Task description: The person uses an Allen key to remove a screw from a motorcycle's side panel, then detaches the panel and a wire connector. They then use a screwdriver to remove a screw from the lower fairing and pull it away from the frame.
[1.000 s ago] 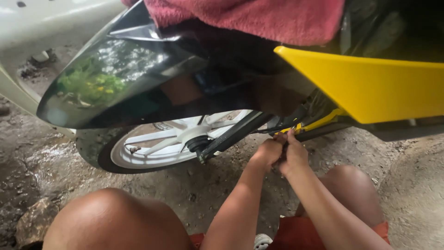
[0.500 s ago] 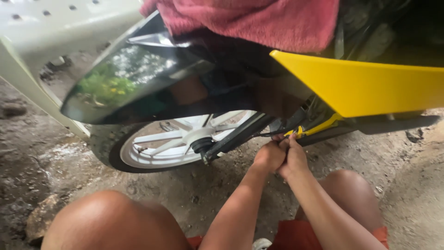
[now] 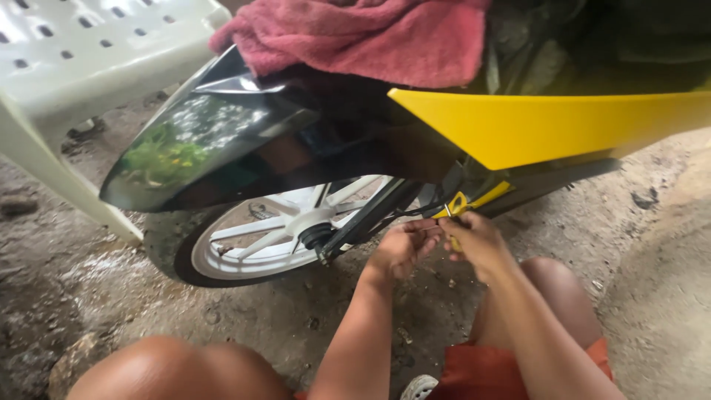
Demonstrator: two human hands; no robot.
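Yellow-handled tool (image 3: 458,222) sat gripped in our right hand (image 3: 474,241), fingers curled. Our left hand (image 3: 400,248) pinched narrow beside it, under the glossy black fender (image 3: 222,148).

Your left hand (image 3: 400,248) and right hand (image 3: 474,241) cover whatever you pinch; the black fender (image 3: 244,155) hides the wheel's (image 3: 274,237) top, and the white chair (image 3: 81,67) runs off the far-left edge.
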